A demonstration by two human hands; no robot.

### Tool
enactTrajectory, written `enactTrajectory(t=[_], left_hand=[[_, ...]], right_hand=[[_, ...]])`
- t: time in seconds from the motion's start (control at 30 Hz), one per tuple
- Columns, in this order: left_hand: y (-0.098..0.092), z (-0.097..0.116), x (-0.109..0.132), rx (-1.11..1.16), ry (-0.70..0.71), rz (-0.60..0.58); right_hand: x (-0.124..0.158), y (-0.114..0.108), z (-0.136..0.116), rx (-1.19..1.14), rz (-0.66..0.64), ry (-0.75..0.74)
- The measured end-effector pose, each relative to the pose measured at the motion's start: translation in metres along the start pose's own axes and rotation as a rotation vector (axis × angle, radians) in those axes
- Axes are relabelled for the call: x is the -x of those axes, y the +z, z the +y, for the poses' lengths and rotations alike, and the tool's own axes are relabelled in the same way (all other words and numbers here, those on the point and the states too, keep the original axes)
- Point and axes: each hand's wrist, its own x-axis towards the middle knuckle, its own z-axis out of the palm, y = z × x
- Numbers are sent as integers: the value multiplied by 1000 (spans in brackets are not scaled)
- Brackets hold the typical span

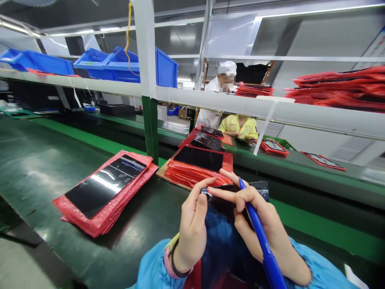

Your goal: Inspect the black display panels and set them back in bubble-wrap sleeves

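My left hand (192, 224) pinches the near top edge of a dark glossy panel (231, 196) that I hold up in front of me. My right hand (258, 224) holds the same panel from the right and also grips a blue pen (261, 237), which runs down past my wrist. Both hands wear light blue sleeves. A stack of red bubble bags (105, 192) with a black panel on top lies to the left on the green table. A second red stack (198, 166) topped by a black panel sits just beyond my hands.
A white and green post (148, 96) rises behind the stacks. Blue bins (120, 64) and red bag piles (339, 88) sit on the upper shelf. Two other people work across the line, with more red bags and panels (273, 146) on their bench.
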Motion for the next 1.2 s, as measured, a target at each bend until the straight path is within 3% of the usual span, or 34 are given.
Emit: enactTrajectory(t=[0.27,0.6,0.93,1.03,1.1,1.2], left_hand=[[-4,-3,1,81,79,-107],[-5,-6,3,117,95,-144],[-3,-4,-5,87,26,-76],[-1,-6,-12,121,-36,-57],[0,-10,-19,135,-93,-38],[0,-20,-30,135,-147,-6]], right_hand=[[0,2,7,16,-39,-15],[1,3,4,11,-29,-36],[2,16,6,-21,254,-74],[1,13,14,98,331,-109],[2,4,27,221,426,-42],[6,-13,53,114,446,322]])
